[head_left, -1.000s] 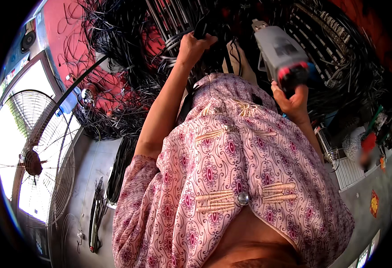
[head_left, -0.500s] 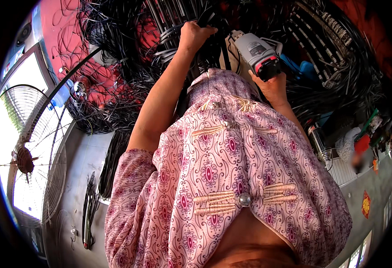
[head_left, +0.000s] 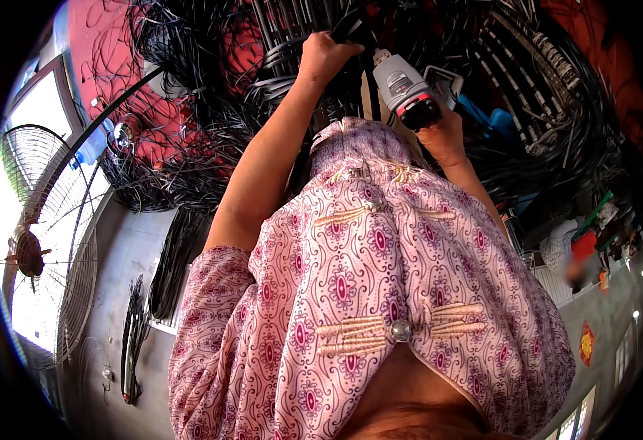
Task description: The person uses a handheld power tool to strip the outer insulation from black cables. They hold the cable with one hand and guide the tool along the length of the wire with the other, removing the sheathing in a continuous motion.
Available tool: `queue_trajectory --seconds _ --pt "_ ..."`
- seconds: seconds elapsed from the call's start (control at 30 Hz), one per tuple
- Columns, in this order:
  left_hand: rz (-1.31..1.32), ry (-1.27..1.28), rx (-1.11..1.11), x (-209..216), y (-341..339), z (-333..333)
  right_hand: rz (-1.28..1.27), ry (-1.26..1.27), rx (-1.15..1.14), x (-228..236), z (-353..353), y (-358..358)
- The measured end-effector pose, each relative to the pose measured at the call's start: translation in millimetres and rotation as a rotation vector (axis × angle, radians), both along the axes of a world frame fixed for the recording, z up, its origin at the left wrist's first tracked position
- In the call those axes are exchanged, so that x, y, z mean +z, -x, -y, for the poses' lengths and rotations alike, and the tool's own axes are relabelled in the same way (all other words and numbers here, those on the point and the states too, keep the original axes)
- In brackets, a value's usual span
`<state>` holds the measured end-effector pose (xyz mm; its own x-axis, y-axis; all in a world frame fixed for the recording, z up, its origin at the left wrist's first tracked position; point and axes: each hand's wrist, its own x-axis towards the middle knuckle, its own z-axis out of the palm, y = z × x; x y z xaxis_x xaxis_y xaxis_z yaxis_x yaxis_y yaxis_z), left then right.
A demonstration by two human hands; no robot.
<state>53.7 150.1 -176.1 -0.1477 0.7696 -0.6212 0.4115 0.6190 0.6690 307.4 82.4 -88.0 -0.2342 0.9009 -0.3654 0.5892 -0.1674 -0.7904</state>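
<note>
My left hand (head_left: pixel 326 57) is closed at the far middle, its thumb pointing right. It pinches the black plastic strips (head_left: pixel 345 31) beside a frame wound with dark strips (head_left: pixel 280 53); the fingertips are partly hidden. To its right, my right hand (head_left: pixel 444 136) is wrapped round the handle of a grey nail gun (head_left: pixel 402 84) with a red and black rear end. The tool's narrow metal nose points away from me, a short way right of my left hand and close to the frame. What the nose touches, if anything, I cannot make out.
Tangled black strips (head_left: pixel 189 172) lie over a red surface (head_left: pixel 105 44) at the left. A standing fan (head_left: pixel 29 253) is at the far left. Right of the tool lie a blue object (head_left: pixel 499 123) and a curved frame with banded strips (head_left: pixel 519 92).
The nail gun and my right hand have moved slightly left, and the tool has turned a little. My left hand has shifted slightly right and keeps its grip.
</note>
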Motion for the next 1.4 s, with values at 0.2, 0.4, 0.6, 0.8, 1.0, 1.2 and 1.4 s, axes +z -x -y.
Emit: queue_trajectory --seconds 0.2,0.4,0.6,0.8,1.0,1.2,1.4 --pt "-0.005 -0.021 0.018 1.7 -0.4 2.7 0.032 -0.004 0.046 5.1 -6.0 8.1" --pt "0.000 -0.022 -0.006 5.8 6.2 4.6 0.067 -0.016 0.070 19.3 -10.4 21.6" --pt "0.025 -0.061 0.016 2.1 8.9 10.0 0.064 -0.057 0.112 21.4 -12.3 23.5" --pt "0.010 -0.077 -0.004 11.2 6.9 8.7 0.086 -0.083 0.178 18.7 -13.7 20.6" --pt "0.017 -0.057 0.002 16.0 5.6 9.1 0.120 -0.145 0.205 21.1 -13.7 21.4" --pt "-0.002 -0.032 -0.013 15.0 4.2 8.5 0.101 -0.180 0.171 20.2 -14.6 20.7" --pt "0.014 -0.077 0.009 7.8 2.8 11.6 0.161 -0.156 0.242 18.7 -17.1 18.3"
